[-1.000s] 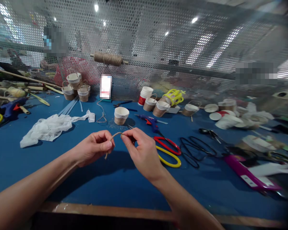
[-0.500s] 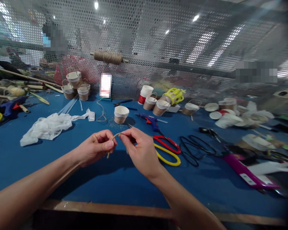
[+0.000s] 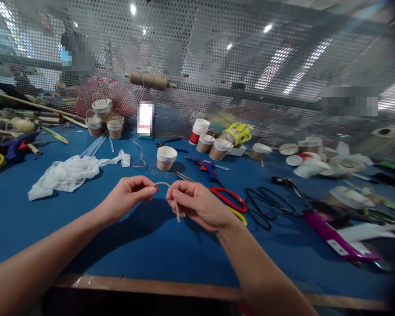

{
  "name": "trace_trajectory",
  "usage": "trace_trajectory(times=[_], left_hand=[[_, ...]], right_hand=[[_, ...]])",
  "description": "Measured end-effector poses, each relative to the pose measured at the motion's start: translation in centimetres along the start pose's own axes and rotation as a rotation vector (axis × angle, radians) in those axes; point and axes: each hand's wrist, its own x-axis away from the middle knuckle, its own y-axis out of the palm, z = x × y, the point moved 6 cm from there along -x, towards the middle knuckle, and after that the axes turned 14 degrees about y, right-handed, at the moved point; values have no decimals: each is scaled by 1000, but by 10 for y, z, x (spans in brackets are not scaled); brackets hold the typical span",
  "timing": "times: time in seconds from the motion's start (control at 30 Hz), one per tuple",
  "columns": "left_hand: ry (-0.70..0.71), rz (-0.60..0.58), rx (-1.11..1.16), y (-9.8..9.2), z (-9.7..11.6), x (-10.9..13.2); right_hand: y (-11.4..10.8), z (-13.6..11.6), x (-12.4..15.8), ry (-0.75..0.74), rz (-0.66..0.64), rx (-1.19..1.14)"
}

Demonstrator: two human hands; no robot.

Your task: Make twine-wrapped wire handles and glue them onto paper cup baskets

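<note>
A short piece of brown twine (image 3: 163, 183) arches between my two hands above the blue table. My left hand (image 3: 131, 195) pinches it at one side between thumb and forefinger. On the other side my right hand (image 3: 197, 202) grips it, and a free end hangs down below those fingers. Just beyond the hands stands a small cup wrapped in twine with a white cloth rim (image 3: 166, 158). Scissors with red and yellow handles (image 3: 228, 198) lie by my right hand, partly covered by it.
A blue glue gun (image 3: 206, 167) lies behind the scissors, its black cord (image 3: 266, 206) coiled to the right. White gauzy cloth (image 3: 66, 177) is at left. Several wrapped cups (image 3: 102, 109) stand at the back. A twine spool (image 3: 149, 80) hangs on the mesh panel.
My hands have moved slightly apart, and the twine's arch between them has widened. The free end now hangs from my right hand; before, an end hung below my left.
</note>
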Motion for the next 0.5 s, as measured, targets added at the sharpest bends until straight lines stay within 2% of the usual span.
trace_trajectory(times=[0.1, 0.2, 0.37, 0.5], left_hand=[[130, 20, -326, -4, 10, -1], [250, 38, -548, -4, 21, 1], [363, 70, -670, -2, 29, 7], [334, 38, -706, -4, 25, 3]], right_hand=[[-1, 0, -2, -28, 52, 32], [3, -2, -2, -51, 73, 123], [10, -4, -2, -82, 131, 240], [11, -2, -4, -90, 87, 178]])
